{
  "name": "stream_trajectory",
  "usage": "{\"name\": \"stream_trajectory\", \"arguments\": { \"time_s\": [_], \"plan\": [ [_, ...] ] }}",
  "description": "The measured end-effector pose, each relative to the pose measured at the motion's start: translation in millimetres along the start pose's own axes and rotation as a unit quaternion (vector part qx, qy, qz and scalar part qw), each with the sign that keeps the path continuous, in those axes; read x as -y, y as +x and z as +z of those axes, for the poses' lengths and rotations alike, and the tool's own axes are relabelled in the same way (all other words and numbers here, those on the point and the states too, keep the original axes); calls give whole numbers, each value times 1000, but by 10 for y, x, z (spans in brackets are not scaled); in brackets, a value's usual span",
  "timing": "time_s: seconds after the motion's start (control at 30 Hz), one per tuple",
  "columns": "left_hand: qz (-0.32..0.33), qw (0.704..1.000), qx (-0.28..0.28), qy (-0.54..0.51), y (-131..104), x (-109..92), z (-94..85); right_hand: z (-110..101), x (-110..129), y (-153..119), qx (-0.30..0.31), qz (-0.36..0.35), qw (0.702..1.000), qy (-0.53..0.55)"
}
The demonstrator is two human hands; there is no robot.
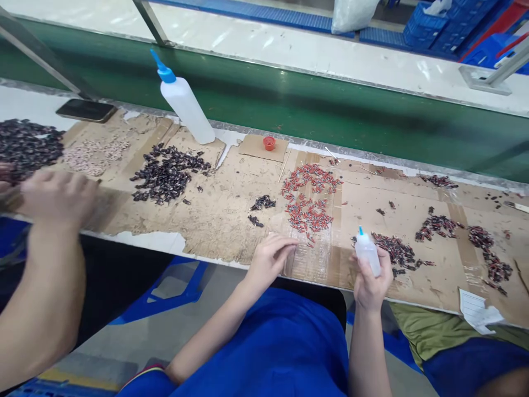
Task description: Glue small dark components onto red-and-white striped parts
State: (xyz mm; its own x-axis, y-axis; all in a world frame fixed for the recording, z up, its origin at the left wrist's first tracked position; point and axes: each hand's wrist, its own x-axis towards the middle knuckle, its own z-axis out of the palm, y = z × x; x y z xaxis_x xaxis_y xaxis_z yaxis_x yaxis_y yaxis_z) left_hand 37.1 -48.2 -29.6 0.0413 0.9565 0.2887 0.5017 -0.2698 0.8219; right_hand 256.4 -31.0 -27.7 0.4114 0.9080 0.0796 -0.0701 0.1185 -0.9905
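Observation:
My right hand [374, 284] is wrapped round a small translucent squeeze bottle [367, 255], its thin blue tip pointing up. Near the table's front edge, thumb and fingers of my left hand [270, 256] are pinched together; whatever may be between them is too small to make out. Just beyond that hand lies a spread of small red-and-silver parts [309, 215]. Two little clusters of dark parts [263, 202] sit to their left. Behind and right of the bottle is a heap of dark-and-red pieces [394, 251].
Cardboard [223, 220] covers the bench. A large blue-capped bottle [188, 107] stands by a dark heap [165, 173]. Behind are a red cup [269, 143], a phone [86, 110] and a green conveyor belt [289, 105]. A co-worker's hand [60, 198] is at left; another person sits at right.

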Motion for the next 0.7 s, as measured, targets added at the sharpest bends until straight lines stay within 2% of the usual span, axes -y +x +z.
{"name": "stream_trajectory", "arguments": {
  "time_s": [0.07, 0.2, 0.3, 0.47, 0.7],
  "plan": [
    [0, 1000, 19, 2, -18, -7, 105, -7, 12, -22, -9, 9, 999, 47],
    [-23, 994, 19, 103, -60, 15, 173, 30, -12, -81, -23, 31, 996, 78],
    [-39, 991, 26, 122, -77, 14, 145, 85, -54, -140, -25, 33, 999, 35],
    [-54, 992, 35, 108, -88, -10, 119, 208, -39, -234, 18, 24, 993, -112],
    [-84, 991, 38, 96, -71, -38, 136, 315, -7, -295, 61, 4, 985, -162]
  ]
}}
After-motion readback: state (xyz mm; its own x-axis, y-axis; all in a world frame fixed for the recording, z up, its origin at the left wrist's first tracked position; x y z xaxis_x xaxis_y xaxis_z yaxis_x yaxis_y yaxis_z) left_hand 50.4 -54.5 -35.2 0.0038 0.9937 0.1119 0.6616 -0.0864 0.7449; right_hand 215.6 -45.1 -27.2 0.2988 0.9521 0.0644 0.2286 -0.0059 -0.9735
